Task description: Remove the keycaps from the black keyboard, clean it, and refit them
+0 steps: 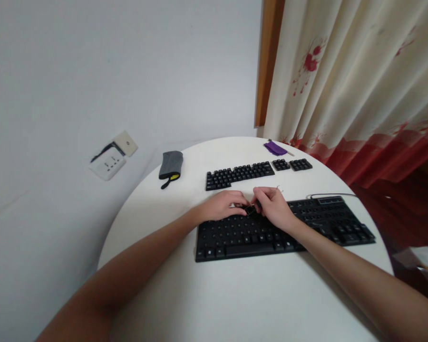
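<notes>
A black keyboard (235,237) lies in front of me, many of its keycaps off so that bare stems show across the left part. Above its upper middle my two hands meet. Between the fingertips of my left hand (224,205) is a small black keycap (250,210), with thin wire about it. My right hand (273,207) is closed on what looks like a wire keycap puller (278,189); thin wire ends stick out above the hand, and its handle is hidden. Behind the hands, removed keycaps (240,174) sit in rows.
The round white table (157,294) carries everything. A grey pouch (171,165) lies at the back left, a purple cloth item (275,148) with a pale stick at the back right. Two smaller keycap groups (301,164) sit right of the rows. The keyboard cable (328,194) runs along its back edge.
</notes>
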{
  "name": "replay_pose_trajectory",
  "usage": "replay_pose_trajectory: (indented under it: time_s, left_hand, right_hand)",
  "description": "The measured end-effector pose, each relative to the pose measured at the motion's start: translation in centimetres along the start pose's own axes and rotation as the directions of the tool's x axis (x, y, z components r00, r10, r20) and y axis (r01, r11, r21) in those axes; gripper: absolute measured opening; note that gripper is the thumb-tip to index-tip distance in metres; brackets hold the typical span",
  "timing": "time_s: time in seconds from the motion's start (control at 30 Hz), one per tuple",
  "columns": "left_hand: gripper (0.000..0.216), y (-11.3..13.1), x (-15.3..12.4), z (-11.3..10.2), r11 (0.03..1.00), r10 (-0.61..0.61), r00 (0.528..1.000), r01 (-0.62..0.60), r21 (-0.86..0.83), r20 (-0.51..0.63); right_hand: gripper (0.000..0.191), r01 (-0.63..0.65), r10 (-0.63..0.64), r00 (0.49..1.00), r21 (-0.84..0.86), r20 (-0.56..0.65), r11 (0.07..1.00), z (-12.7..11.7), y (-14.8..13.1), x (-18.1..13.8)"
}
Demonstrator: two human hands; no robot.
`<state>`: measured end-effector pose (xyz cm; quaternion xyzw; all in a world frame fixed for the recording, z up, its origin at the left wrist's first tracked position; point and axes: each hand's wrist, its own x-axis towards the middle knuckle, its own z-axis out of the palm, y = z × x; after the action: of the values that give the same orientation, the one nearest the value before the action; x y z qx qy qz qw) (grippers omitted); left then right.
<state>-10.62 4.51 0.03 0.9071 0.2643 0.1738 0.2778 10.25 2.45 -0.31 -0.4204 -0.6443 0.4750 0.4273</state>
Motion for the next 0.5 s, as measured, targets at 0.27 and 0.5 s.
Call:
replay_pose_trajectory:
  time_s: [0.27,0.5]
  left_hand:
    - [0.025,0.1,-0.02,0.07,0.999,0.017,1.0,-0.017,0.033,-0.005]
    - [0.035,0.93,-0.21,0.15,0.985,0.079,0.997,-0.078,0.155,0.002]
  right_hand:
    - [0.041,-0.075,0.131,0.964,0.239,-0.231,0.968,-0.26,-0.34,0.75]
    - [0.036,-0.029,0.182,0.9,0.361,-0.397,0.932,-0.75,-0.55,0.96]
